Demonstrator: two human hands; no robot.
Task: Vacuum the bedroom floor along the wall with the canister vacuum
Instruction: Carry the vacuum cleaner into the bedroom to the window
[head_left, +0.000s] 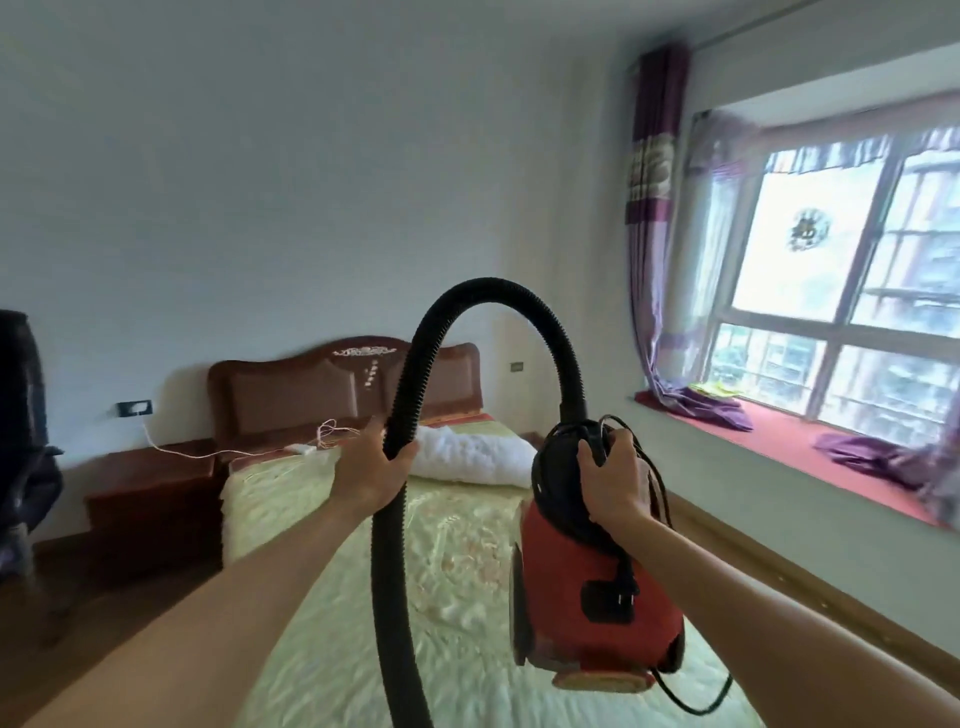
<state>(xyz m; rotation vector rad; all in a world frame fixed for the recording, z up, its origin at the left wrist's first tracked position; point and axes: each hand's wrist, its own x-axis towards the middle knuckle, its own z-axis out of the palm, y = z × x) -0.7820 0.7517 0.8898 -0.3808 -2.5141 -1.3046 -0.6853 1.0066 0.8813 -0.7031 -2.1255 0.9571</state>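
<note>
Green-gold quilted satin covers one double bed (457, 566) with a carved dark-wood headboard (311, 387), filling the middle of a bedroom beside one broad bay window (841, 291) hung with purple curtains (652, 208). One dark-wood nightstand (150, 499) stands at the bed's left, and one white pillow (472, 457) lies near the headboard. Held in the air above the bedspread, one red canister vacuum (587, 587) hangs from the right hand (610, 483), whose fingers are wrapped around its black top handle together with loops of black power cord (649, 467). One ribbed black hose (498, 332) arches up from the canister; the left hand (371, 467) is closed around its descending length.
</note>
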